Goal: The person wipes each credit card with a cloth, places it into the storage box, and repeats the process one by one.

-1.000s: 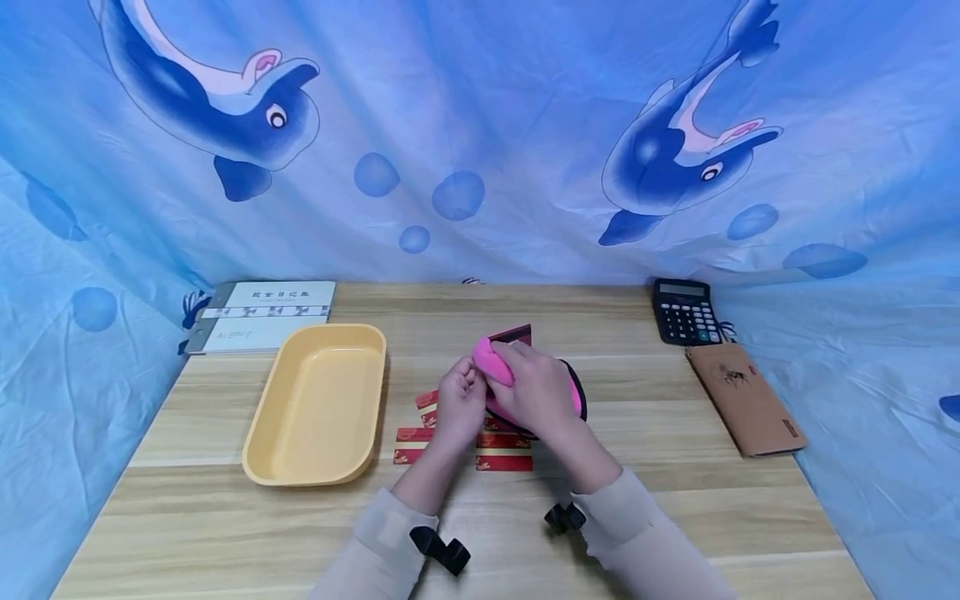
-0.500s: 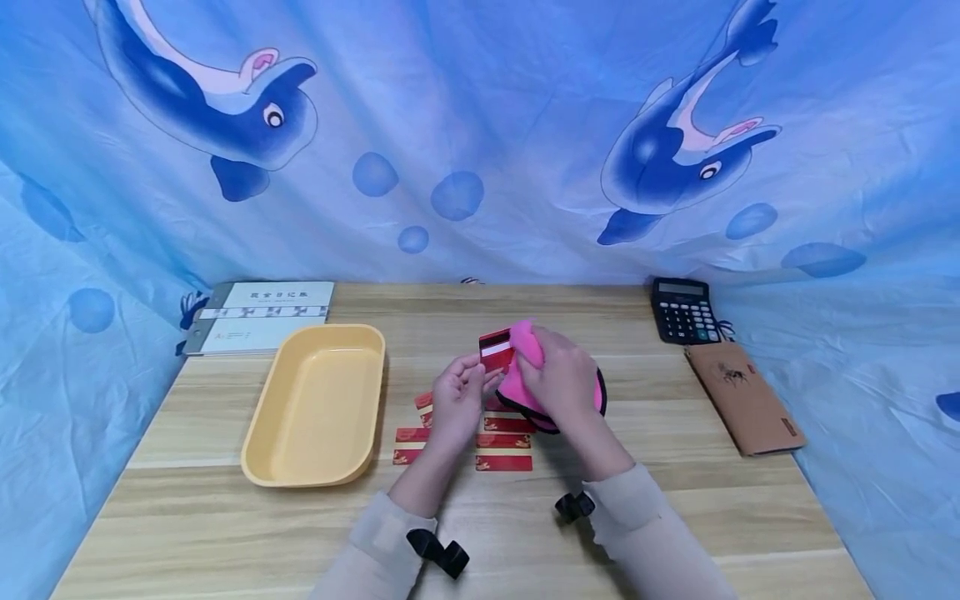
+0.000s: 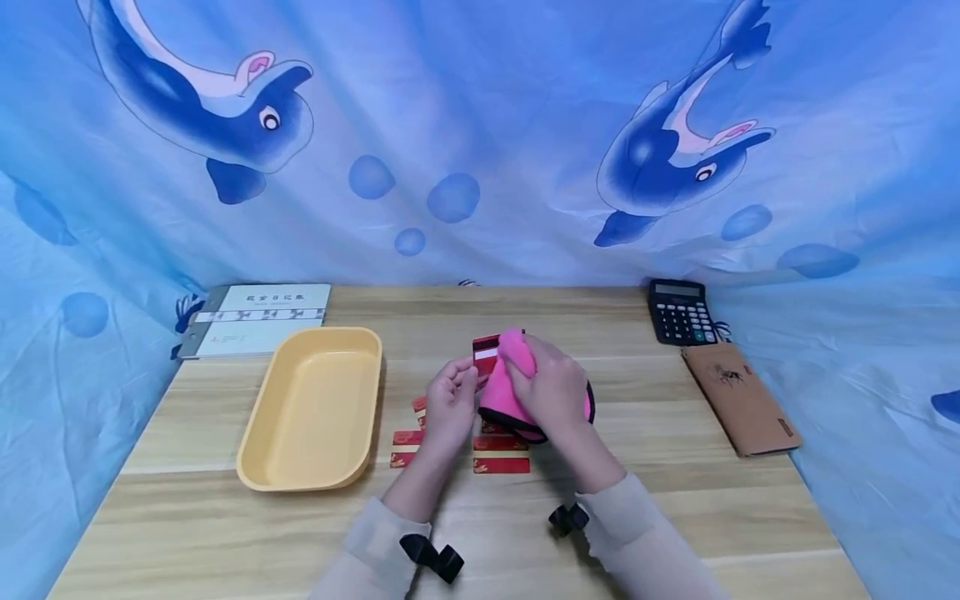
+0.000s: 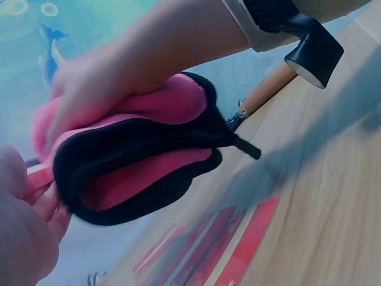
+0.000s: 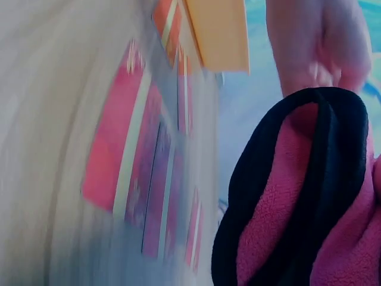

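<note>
My left hand (image 3: 450, 406) pinches a red bank card (image 3: 484, 350) with a dark stripe and a white strip, held up above the table. My right hand (image 3: 557, 390) grips a bunched pink cloth (image 3: 504, 398) edged in black, which covers the card's right part. In the left wrist view the cloth (image 4: 107, 155) hangs in loose folds, its lower edge apart from the table. Below the hands lie several red and cream cards (image 3: 501, 466). The right wrist view shows these cards (image 5: 116, 143) in a group, partly blurred.
A yellow tray (image 3: 251, 450) stands left of the cards, with a white ledger book (image 3: 262, 333) behind it. At the right are a black calculator (image 3: 681, 312) and a brown wallet (image 3: 741, 400). A blue dolphin-print sheet (image 3: 525, 125) hangs behind the table.
The cloth first covered the card in my left hand, then shifted right and bared its striped face. Now the cloth is slightly further left and lower, both hands still together.
</note>
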Demonstrator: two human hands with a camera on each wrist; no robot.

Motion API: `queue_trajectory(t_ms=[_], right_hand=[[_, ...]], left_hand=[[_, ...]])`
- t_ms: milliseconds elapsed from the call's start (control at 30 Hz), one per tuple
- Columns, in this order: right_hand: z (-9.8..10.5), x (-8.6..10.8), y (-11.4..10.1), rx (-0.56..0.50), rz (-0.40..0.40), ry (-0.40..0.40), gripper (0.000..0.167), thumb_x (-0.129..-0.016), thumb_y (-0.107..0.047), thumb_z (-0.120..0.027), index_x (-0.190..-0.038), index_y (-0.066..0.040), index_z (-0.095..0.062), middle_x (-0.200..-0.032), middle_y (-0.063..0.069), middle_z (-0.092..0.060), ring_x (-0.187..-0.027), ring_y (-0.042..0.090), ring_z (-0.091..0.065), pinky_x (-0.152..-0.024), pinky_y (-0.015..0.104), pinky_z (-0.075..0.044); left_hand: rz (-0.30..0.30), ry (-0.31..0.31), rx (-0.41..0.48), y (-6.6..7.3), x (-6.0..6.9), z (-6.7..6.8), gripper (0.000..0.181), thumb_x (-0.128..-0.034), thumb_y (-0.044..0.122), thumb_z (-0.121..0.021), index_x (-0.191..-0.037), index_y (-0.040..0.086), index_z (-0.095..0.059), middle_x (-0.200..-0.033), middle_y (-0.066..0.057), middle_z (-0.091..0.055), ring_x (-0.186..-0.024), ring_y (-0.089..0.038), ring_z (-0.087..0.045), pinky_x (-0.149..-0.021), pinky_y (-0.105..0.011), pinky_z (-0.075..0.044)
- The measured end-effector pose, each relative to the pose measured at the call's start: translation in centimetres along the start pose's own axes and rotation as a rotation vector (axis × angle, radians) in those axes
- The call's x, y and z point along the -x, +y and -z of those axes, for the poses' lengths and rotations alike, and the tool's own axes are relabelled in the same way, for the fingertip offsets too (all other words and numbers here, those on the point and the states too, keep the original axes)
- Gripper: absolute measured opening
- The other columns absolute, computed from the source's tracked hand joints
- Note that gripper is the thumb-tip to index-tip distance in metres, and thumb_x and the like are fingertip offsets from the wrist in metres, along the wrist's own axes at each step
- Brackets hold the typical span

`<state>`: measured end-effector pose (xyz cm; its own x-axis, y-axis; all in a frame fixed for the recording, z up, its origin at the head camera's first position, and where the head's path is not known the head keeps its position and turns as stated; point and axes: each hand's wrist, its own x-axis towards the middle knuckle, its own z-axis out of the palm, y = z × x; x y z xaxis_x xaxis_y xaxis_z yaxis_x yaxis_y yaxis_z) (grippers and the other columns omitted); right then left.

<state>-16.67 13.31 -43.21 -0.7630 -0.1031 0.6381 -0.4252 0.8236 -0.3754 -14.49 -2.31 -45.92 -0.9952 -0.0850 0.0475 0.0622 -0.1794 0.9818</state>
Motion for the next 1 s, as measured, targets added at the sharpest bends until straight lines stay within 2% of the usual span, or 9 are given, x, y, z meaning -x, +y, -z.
queue_trajectory(t_ms=[67,133,233,333,433,567,800,1000], right_hand=[[0.3,-0.2,0.9,0.003,-0.039,0.0,0.028,-0.093,-0.036,-0.073,-0.09,-0.008,-0.072,-0.073,0.007,-0.068,-0.059,0.023,-0.061,-0.047,0.038,-0.047],[0.5,-0.3,1.7,0.013,-0.07,-0.001,0.03,-0.092,-0.037,-0.074,-0.098,-0.008,-0.075,-0.079,0.01,-0.071,-0.063,0.026,-0.065,-0.05,0.04,-0.049],[1.0,0.0,2.7,0.018,-0.106,-0.011,0.032,-0.09,-0.034,-0.077,-0.105,-0.006,-0.076,-0.086,0.012,-0.074,-0.071,0.03,-0.069,-0.055,0.044,-0.052],[1.5,0.5,3.5,-0.002,-0.142,-0.007,0.035,-0.088,-0.032,-0.079,-0.111,-0.005,-0.075,-0.093,0.014,-0.075,-0.08,0.033,-0.071,-0.063,0.046,-0.057],[2.0,1.0,4.2,-0.028,-0.189,0.005,0.039,-0.087,-0.031,-0.081,-0.114,-0.004,-0.074,-0.099,0.016,-0.075,-0.086,0.034,-0.072,-0.072,0.048,-0.059],[2.7,1.5,5.0,-0.047,-0.23,0.02,0.042,-0.086,-0.03,-0.082,-0.117,-0.003,-0.073,-0.104,0.019,-0.075,-0.091,0.035,-0.072,-0.078,0.051,-0.059],[3.8,1.9,5.8,-0.061,-0.256,0.042,0.041,-0.086,-0.027,-0.082,-0.117,-0.001,-0.073,-0.103,0.02,-0.074,-0.087,0.036,-0.072,-0.073,0.051,-0.059],[4.4,2.2,6.7,-0.055,-0.257,0.09,0.038,-0.085,-0.025,-0.083,-0.113,0.0,-0.074,-0.098,0.021,-0.075,-0.079,0.036,-0.07,-0.065,0.05,-0.056]], left_hand=[[-0.014,-0.005,0.015,0.2,-0.1,0.1,0.024,-0.1046,0.007,-0.054,-0.123,-0.006,-0.063,-0.111,-0.022,-0.072,-0.102,-0.034,-0.072,-0.091,-0.031,-0.058],[-0.015,-0.003,0.004,0.3,-0.2,0.3,0.026,-0.1051,0.008,-0.054,-0.124,-0.007,-0.062,-0.111,-0.022,-0.072,-0.101,-0.037,-0.072,-0.092,-0.032,-0.057],[0.033,0.041,-0.024,0.4,-0.3,0.7,0.029,-0.1051,0.013,-0.056,-0.127,-0.004,-0.062,-0.109,-0.019,-0.074,-0.095,-0.031,-0.074,-0.09,-0.031,-0.058],[0.091,0.113,-0.009,0.4,-0.6,1.0,0.029,-0.1038,0.013,-0.059,-0.127,-0.004,-0.063,-0.108,-0.018,-0.073,-0.089,-0.022,-0.075,-0.087,-0.032,-0.059],[0.109,0.166,0.031,0.6,-0.9,1.5,0.025,-0.1018,0.007,-0.061,-0.124,-0.005,-0.064,-0.108,-0.02,-0.071,-0.086,-0.02,-0.075,-0.086,-0.036,-0.06],[0.095,0.203,0.065,1.0,-1.3,2.0,0.026,-0.0998,0.002,-0.061,-0.124,-0.006,-0.063,-0.107,-0.02,-0.067,-0.085,-0.018,-0.075,-0.085,-0.037,-0.06],[0.097,0.246,0.042,2.7,-1.3,3.1,0.029,-0.0999,0.005,-0.062,-0.128,-0.002,-0.064,-0.113,-0.016,-0.059,-0.087,-0.018,-0.075,-0.085,-0.034,-0.06],[0.079,0.291,0.049,4.4,-1.4,4.7,0.028,-0.099,0.006,-0.065,-0.126,0.0,-0.066,-0.111,-0.016,-0.057,-0.095,-0.025,-0.074,-0.083,-0.03,-0.06]])
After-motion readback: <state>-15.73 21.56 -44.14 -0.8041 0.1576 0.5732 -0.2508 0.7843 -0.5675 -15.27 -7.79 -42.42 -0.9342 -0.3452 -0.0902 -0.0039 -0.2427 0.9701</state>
